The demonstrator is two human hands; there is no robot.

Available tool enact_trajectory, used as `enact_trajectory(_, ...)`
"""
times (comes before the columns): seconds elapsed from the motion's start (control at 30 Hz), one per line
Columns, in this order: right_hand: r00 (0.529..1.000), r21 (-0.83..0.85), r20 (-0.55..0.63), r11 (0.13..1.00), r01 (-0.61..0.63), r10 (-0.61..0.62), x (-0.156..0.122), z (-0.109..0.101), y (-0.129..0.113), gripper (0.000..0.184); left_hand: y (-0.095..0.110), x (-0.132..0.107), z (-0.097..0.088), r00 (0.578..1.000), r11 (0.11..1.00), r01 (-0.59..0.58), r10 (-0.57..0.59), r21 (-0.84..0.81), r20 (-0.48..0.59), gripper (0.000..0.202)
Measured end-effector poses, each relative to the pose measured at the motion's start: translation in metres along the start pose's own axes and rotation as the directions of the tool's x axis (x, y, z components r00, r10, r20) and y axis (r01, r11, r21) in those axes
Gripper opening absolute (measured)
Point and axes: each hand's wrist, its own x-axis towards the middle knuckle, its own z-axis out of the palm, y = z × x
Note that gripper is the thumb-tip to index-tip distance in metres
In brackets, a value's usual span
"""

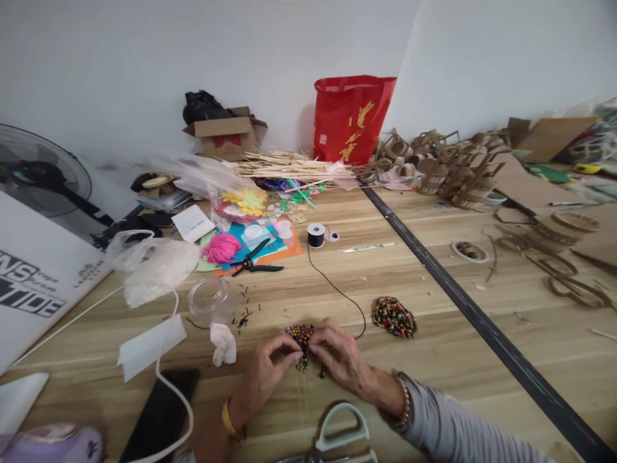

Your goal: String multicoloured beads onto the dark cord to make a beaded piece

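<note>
While one pair of pale-handled scissors (342, 442) lies close in, left hand (267, 368) and right hand (346, 357), thumbs to fingertips, grip one bunch of small round multicoloured beads (299, 333) between them at the wood-grain table (434, 379). Just beyond, to the right, sits one coiled heap of similar beads (394, 316); to the left, one clear round plastic tub (209, 299), contents unclear; farther right, one white oval dish (471, 260) holding brown rounded pieces (467, 249). Farther back: one spool of black cord (315, 240), then one open cardboard box (226, 143), black plastic (205, 107) bulging from its top, and one upright red bag (337, 116), gold-lettered, insides hidden.
</note>
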Motion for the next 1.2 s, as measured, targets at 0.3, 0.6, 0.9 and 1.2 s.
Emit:
enact_trajectory(0.3,0.973,0.109,-0.138,0.98,-0.169,0.183,0.0015,0.0008,0.0062,0.015,0.0056,-0.0052,0.0013,0.936,0.885,-0.301,0.203,0.354,0.288,0.011)
enact_trajectory(0.6,0.987,0.066,-0.084,0.989,-0.132,0.137,0.0019,0.0002,0.0021,0.015,0.0003,-0.0074,0.0009,0.899,0.757,-0.421,0.275,0.5,0.341,0.01)
enact_trajectory(0.9,0.976,0.141,-0.089,0.972,-0.186,0.2,-0.0017,0.006,0.0044,0.012,0.0016,-0.0059,0.0012,0.905,0.755,-0.41,0.266,0.513,0.332,0.012)
enact_trajectory(1.2,0.969,0.166,-0.088,0.962,-0.216,0.233,0.0038,0.0008,0.0027,0.021,0.0049,-0.0049,0.0023,0.897,0.721,-0.435,0.296,0.539,0.328,0.011)
